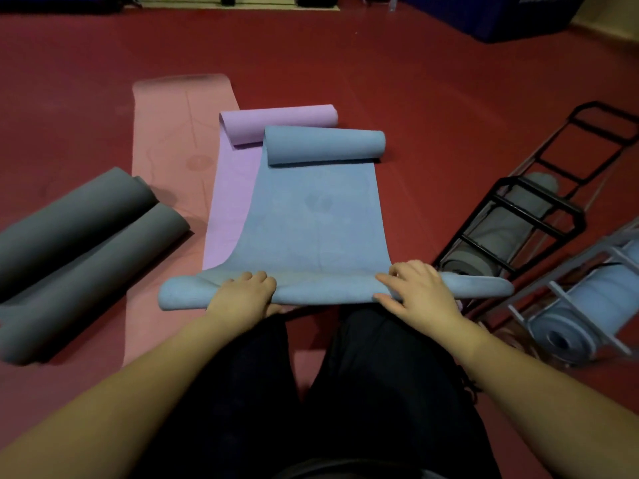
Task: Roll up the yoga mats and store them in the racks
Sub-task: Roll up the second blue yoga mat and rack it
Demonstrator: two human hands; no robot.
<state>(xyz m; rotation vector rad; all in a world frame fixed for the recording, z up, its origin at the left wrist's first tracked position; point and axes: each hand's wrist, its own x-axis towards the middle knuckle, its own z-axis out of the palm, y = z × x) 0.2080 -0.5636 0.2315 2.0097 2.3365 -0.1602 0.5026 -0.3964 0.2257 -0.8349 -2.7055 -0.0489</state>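
A blue yoga mat (311, 216) lies flat on the floor in front of me, its far end curled into a roll and its near edge folded over into a thin roll. My left hand (243, 297) grips that near roll left of centre, fingers curled over the top. My right hand (416, 288) grips it right of centre, thumb underneath. A purple mat (231, 202) lies partly under the blue one, its far end curled too. Below both, a pink mat (166, 133) is spread flat. A black rack (539, 209) at the right holds a rolled grey mat.
A grey mat (86, 243), rolled in from both ends, lies at the left. A light grey rack (587, 305) with rolled blue mats lies at the far right. Dark blue equipment (501, 19) stands at the back. My knees in dark trousers sit just behind the blue mat.
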